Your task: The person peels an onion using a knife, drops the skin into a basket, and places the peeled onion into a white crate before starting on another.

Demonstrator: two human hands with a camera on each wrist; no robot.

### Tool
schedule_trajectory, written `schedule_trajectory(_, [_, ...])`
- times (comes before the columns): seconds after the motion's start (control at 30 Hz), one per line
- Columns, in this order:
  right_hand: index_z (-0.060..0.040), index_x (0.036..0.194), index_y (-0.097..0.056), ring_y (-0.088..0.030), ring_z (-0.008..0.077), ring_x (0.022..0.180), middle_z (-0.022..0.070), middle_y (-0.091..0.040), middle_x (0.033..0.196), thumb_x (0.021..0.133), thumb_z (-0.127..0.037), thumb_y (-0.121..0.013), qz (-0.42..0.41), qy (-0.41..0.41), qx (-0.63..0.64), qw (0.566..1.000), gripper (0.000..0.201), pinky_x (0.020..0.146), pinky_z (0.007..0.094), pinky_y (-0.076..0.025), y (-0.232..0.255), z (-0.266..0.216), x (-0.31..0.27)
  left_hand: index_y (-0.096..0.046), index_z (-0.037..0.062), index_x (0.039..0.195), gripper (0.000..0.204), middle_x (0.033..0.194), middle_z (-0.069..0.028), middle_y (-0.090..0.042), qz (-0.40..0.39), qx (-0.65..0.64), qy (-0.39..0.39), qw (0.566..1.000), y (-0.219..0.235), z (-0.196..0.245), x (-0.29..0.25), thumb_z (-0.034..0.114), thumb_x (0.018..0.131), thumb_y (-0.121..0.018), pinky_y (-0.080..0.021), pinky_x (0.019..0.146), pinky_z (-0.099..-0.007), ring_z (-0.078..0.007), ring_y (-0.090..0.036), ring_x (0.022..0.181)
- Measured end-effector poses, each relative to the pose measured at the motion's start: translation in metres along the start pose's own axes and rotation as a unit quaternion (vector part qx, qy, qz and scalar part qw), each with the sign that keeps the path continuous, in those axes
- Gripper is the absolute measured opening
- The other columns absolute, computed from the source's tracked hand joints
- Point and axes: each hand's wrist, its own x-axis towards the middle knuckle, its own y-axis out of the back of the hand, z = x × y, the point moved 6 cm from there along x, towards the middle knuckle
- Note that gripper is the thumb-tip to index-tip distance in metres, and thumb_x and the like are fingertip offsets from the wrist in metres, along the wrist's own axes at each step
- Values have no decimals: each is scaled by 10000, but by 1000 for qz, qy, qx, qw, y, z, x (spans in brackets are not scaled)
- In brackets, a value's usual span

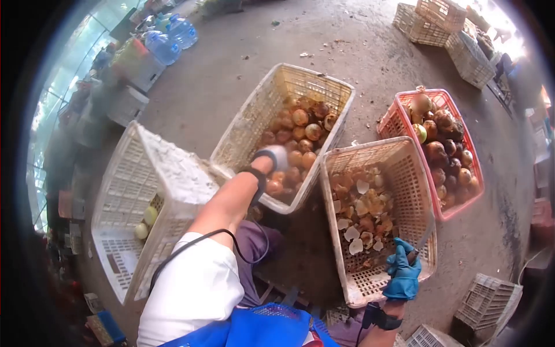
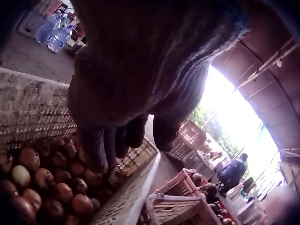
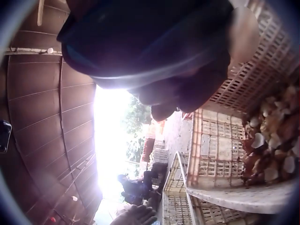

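Now, brown onions (image 1: 313,132): heaped in the white plastic crate (image 1: 245,124) ahead of me.
Left grip (image 1: 276,156): down inside that crate, in a pale knit glove, fingers loose over the onions, nothing visible in them.
Right grip (image 1: 401,280): blue-gloved, curled round a dark-handled knife (image 1: 412,257), over the near end of the skins crate (image 1: 407,179).
Onion skins (image 1: 367,205): scattered inside it.
Pink crate (image 1: 393,120): more onions, just beyond, to the right.
Far left: blue water jugs (image 1: 182,32) on the floor's edge.

The head view looks down from above, close wrist views outward, head and left sharing the pale onion crate (image 1: 258,110).
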Motion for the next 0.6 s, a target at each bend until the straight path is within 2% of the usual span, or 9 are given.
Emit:
schedule_trajectory(0.07, [-91, 1201, -718, -564, 58, 554, -5, -665, 710, 1004, -220, -709, -2, 3, -14, 1000, 236, 464, 194, -400, -12, -13, -8, -746, 74, 1157, 356, 1132, -193, -735, -25, 56, 27, 998, -36, -15, 7, 296, 891, -664, -574, 857, -440, -340, -717, 1019])
schedule_trajectory(0.13, [-102, 1198, -713, -599, 66, 618, -8, -684, 855, 983, -222, -736, 6, -1, -27, 1000, 247, 485, 205, -421, -24, -21, -12, -768, 61, 1145, 363, 1216, -209, -723, -52, 84, 19, 995, -68, -24, 12, 292, 918, -604, -570, 888, -457, -359, -716, 1085])
schedule_trajectory(0.23, [-105, 1207, -730, -631, 65, 652, -18, -698, 889, 986, -216, -735, -1, -33, 13, 999, 248, 525, 202, -444, -31, -19, -9, -737, 58, 1228, 540, 1273, -208, -702, -131, 177, -93, 971, -191, -80, 69, 443, 851, -712, -517, 1038, -447, -342, -678, 1201])
schedule_trajectory(0.27, [-112, 1204, -738, -644, 60, 674, -28, -705, 872, 987, -219, -735, 2, -55, 22, 998, 241, 529, 198, -442, -30, -10, -6, -714, 52, 1268, 660, 1282, -223, -691, -165, 137, -20, 977, -150, -46, 39, 544, 828, -716, -505, 1063, -432, -345, -663, 1222])
schedule_trajectory(0.3, [-115, 1211, -741, -655, 59, 693, -32, -721, 873, 991, -213, -730, 3, -51, 32, 998, 241, 536, 195, -441, -33, -11, -6, -717, 60, 1262, 690, 1302, -217, -681, -213, 159, -15, 964, -146, -41, 37, 592, 822, -705, -505, 1071, -427, -344, -651, 1237])
schedule_trajectory(0.33, [-105, 1234, -730, -663, 65, 709, -17, -735, 918, 995, -204, -723, -2, -49, 33, 998, 258, 539, 202, -448, -35, -12, -4, -729, 74, 1248, 587, 1344, -193, -663, -247, 143, -7, 958, -166, -57, 49, 512, 858, -703, -509, 1073, -430, -344, -642, 1250])
schedule_trajectory(0.4, [-99, 1250, -721, -672, 75, 731, -4, -742, 969, 1001, -197, -714, -3, -66, 60, 996, 267, 540, 209, -456, -37, -8, -1, -714, 81, 1272, 555, 1376, -181, -642, -282, 136, 0, 950, -204, -81, 74, 468, 874, -697, -500, 1082, -437, -348, -621, 1275])
schedule_trajectory(0.43, [-90, 1242, -723, -676, 83, 726, -8, -732, 884, 993, -218, -723, -7, -62, 60, 996, 281, 578, 209, -479, -37, -7, 1, -707, 84, 1284, 540, 1392, -175, -631, -291, 137, 7, 947, -218, -91, 78, 445, 882, -694, -496, 1086, -440, -350, -611, 1287])
schedule_trajectory(0.6, [-83, 1243, -719, -676, 93, 757, -4, -720, 909, 1005, -214, -707, 14, -104, 40, 994, 272, 594, 232, -494, -37, -8, 1, -671, 100, 1345, 482, 1473, -144, -577, -308, 130, 23, 942, -276, -126, 112, 334, 923, -679, -474, 1109, -455, -361, -560, 1349])
